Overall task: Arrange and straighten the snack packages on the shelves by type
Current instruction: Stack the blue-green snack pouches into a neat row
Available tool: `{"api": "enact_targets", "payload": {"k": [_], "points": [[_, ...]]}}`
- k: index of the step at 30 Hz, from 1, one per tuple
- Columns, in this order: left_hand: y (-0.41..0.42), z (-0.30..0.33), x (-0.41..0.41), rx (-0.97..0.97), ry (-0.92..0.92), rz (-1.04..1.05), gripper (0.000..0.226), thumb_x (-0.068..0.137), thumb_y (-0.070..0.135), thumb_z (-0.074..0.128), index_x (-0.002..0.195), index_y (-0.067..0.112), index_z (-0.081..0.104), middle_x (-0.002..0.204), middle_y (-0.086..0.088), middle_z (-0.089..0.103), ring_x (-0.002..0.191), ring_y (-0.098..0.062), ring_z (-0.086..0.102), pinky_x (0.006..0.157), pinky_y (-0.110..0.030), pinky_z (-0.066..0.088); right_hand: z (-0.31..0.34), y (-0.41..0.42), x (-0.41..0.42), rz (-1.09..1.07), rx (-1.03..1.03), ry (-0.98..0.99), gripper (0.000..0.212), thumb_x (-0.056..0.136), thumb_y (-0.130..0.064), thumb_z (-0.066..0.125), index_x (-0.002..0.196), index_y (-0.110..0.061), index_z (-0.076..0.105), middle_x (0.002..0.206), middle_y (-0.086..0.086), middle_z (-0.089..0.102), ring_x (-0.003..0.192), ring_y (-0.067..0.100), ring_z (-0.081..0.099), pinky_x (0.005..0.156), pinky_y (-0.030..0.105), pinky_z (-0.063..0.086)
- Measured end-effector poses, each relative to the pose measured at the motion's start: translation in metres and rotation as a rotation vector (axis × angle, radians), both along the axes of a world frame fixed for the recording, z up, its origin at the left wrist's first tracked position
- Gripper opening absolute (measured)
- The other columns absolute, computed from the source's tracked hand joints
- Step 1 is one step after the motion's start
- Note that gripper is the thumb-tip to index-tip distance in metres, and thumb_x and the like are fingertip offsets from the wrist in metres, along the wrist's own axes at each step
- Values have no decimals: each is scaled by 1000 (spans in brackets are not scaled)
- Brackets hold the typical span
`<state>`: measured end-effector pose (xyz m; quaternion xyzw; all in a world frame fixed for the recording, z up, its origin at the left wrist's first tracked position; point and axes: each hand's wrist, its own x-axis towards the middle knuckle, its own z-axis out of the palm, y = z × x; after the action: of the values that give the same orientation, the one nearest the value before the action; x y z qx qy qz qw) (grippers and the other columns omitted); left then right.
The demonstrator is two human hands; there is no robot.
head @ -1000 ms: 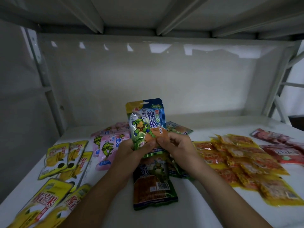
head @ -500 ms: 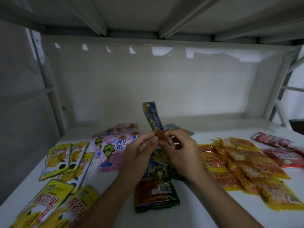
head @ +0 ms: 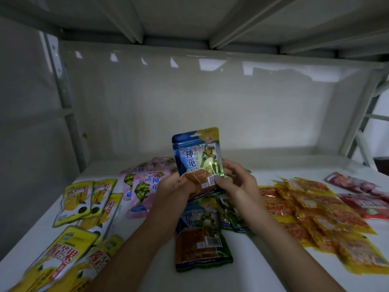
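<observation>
A blue turtle snack packet (head: 196,157) stands upright above the middle of the white shelf (head: 242,268), its barcode side facing me. My left hand (head: 171,191) grips its lower left corner and my right hand (head: 237,182) pinches its lower right edge. Below the hands lies a pile of matching blue-green turtle packets (head: 202,234) flat on the shelf. Pink turtle packets (head: 143,186) lie behind my left hand.
Yellow mango packets (head: 84,209) are spread over the shelf's left side. Orange-yellow packets (head: 311,209) cover the right side, with red packets (head: 364,194) at the far right. A white back wall and metal uprights close in the shelf.
Both hands have turned the blue packet about its upright axis: front side a second ago, edge-on half a second ago, barcode side now. It has stayed above the pile.
</observation>
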<state>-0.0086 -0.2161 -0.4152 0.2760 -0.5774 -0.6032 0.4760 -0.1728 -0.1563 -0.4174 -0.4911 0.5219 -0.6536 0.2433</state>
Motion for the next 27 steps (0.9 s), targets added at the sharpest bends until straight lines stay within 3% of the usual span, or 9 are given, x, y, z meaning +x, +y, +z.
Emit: {"api": "enact_targets", "payload": {"k": [3, 6, 9, 14, 17, 20, 21, 24, 27], "points": [[1, 2, 2, -17, 18, -32, 21, 96, 2, 65, 110, 13, 76, 102, -7, 81, 93, -25, 78, 76, -36, 63, 7, 10, 4, 215, 110, -46, 17, 100, -16, 67, 114, -12, 75, 108, 7, 80, 100, 25, 77, 88, 37, 62], [0, -1, 1, -50, 26, -28, 20, 95, 11, 72, 114, 16, 75, 108, -6, 80, 102, -27, 76, 87, -45, 61, 7, 10, 10, 199, 64, -3, 9, 100, -13, 65, 102, -12, 74, 97, 3, 81, 89, 19, 79, 72, 25, 60], [1, -3, 0, -104, -21, -9, 20, 96, 13, 71, 113, 20, 77, 107, 1, 80, 102, -18, 76, 86, -33, 59, 4, 7, 9, 168, 41, 40, 11, 99, -17, 65, 105, -11, 73, 95, -1, 81, 85, 14, 78, 68, 22, 58], [1, -2, 2, -141, -54, 8, 18, 96, 19, 70, 112, 23, 78, 106, 7, 81, 100, -12, 76, 88, -31, 60, 0, 5, 9, 167, 10, 67, 31, 100, -31, 61, 119, -9, 73, 110, 4, 80, 101, 22, 77, 81, 32, 62], [4, -3, 0, -206, -81, 14, 15, 97, 20, 70, 107, 28, 77, 101, 10, 81, 94, -8, 76, 80, -20, 60, 0, 5, 7, 104, -19, 122, 30, 103, -36, 61, 115, -13, 76, 109, 3, 80, 103, 22, 75, 87, 40, 59], [5, -5, 1, -239, -101, 41, 16, 98, 17, 69, 106, 28, 78, 99, 9, 81, 92, -9, 77, 81, -22, 61, 0, 5, 6, 112, -9, 145, 38, 101, -45, 64, 108, -10, 76, 107, 11, 78, 104, 31, 74, 92, 53, 59], [3, -5, 1, -255, -108, 52, 16, 98, 16, 69, 105, 28, 78, 98, 8, 81, 91, -10, 77, 79, -23, 61, 0, 4, 5, 131, 3, 141, 35, 102, -43, 64, 107, -10, 76, 106, 11, 78, 103, 31, 74, 90, 52, 60], [-2, -7, 4, -286, -136, 93, 17, 98, 11, 68, 95, 25, 78, 89, 3, 81, 83, -13, 77, 72, -24, 61, 2, 4, 5, 179, 41, 93, 19, 103, -26, 61, 100, -15, 76, 97, 0, 81, 89, 15, 78, 71, 25, 59], [-3, -9, 3, -294, -169, 60, 21, 97, 5, 68, 105, 22, 79, 96, 5, 81, 89, -11, 77, 74, -21, 59, -1, 2, 5, 167, 50, 49, 16, 100, -28, 65, 92, -23, 77, 91, -2, 81, 84, 14, 77, 70, 24, 57]]}}
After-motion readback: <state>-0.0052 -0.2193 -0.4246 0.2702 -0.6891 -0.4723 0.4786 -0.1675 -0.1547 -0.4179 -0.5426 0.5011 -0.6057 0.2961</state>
